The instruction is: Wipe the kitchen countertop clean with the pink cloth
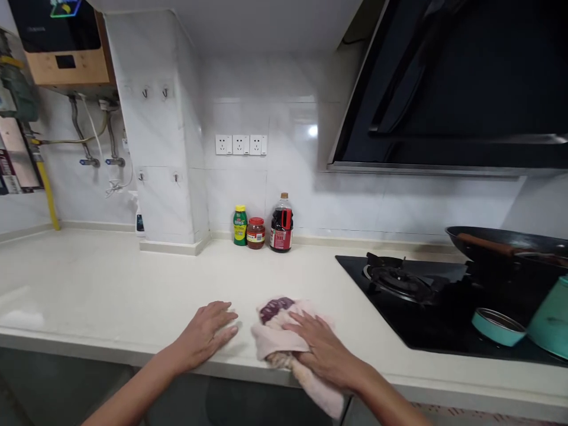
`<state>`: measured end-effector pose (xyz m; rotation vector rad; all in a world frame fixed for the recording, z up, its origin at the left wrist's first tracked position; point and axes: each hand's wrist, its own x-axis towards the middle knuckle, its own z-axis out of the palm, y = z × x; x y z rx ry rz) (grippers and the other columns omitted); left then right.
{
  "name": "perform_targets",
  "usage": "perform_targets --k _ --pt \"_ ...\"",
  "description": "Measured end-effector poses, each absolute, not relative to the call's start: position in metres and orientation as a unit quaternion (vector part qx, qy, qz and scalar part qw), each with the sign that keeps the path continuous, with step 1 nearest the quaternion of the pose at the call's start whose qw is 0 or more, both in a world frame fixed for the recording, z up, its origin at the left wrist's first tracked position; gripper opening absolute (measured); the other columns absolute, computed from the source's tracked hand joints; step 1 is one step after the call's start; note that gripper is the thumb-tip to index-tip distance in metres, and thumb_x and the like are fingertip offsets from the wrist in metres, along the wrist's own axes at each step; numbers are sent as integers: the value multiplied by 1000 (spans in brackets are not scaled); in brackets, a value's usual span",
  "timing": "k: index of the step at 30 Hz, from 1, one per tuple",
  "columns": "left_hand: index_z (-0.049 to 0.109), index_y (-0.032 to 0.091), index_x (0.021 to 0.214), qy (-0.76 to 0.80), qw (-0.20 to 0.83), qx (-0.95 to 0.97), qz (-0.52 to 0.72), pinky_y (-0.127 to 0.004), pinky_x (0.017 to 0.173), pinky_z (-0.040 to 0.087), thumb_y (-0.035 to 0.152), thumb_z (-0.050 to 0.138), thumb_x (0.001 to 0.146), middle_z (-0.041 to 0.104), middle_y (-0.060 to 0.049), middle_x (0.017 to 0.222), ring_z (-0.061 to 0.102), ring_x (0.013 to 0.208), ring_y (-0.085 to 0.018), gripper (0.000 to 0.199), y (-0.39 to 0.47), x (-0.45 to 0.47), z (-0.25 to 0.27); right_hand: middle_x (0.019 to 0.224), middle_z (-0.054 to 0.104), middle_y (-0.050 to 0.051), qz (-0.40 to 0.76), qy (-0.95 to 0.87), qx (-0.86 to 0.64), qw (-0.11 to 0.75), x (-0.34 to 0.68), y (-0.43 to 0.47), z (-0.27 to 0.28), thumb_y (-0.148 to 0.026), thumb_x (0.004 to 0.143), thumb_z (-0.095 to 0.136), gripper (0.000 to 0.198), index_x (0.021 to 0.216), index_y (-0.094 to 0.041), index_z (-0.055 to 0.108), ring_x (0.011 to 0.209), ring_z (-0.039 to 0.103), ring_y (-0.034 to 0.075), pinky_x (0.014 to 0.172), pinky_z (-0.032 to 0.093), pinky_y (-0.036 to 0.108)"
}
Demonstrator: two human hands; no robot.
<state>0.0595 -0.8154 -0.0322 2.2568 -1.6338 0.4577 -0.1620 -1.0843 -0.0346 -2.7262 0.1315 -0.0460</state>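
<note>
A crumpled pale pink cloth [279,340] with a dark purple patch lies at the counter's front edge. One end of it droops over the edge. My right hand [322,346] presses down on the cloth from above, fingers stretched across it, with its thumb side against the folds. To the left, my left hand [204,334] rests low over the white countertop [110,284], fingers spread and holding nothing. A small gap separates it from the cloth.
Against the back wall stand a green bottle [240,226], a red-lidded jar [255,234] and a dark sauce bottle [281,225]. At right, a black gas stove [399,319] carries a wok [501,236] and a teal round container [499,328]. A range hood [452,89] overhangs it.
</note>
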Motion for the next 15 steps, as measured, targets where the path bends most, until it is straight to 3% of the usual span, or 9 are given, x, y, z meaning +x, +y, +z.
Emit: perform_targets --k 4,7,11,15 --pt "66 33 132 -573 130 796 145 -50 108 49 51 46 102 59 -6 147 54 135 -29 40 -827 53 -38 167 23 4 -2 152 -968 200 -192 -1124 -38 -40 89 46 65 153 -30 42 156 13 30 124 8 58" --pt "65 34 133 -566 130 804 129 -50 108 50 53 48 101 59 -6 147 54 135 -29 42 -831 49 -42 168 21 8 9 175 -962 210 -181 -1121 -35 -46 87 51 73 156 -27 38 156 10 33 124 7 58" --pt "65 34 134 -573 130 795 150 -52 106 51 55 54 97 58 -8 148 56 134 -32 44 -832 48 -49 170 7 4 9 120 -972 201 -127 -1105 -33 -60 86 57 82 159 -37 27 156 -1 36 123 0 60" --pt "62 38 137 -581 129 780 195 -49 102 55 55 61 93 58 -7 148 59 131 -32 47 -831 53 -57 167 24 4 -32 44 -986 158 -52 -1128 -31 -62 87 57 74 154 -36 40 154 17 34 122 13 58"
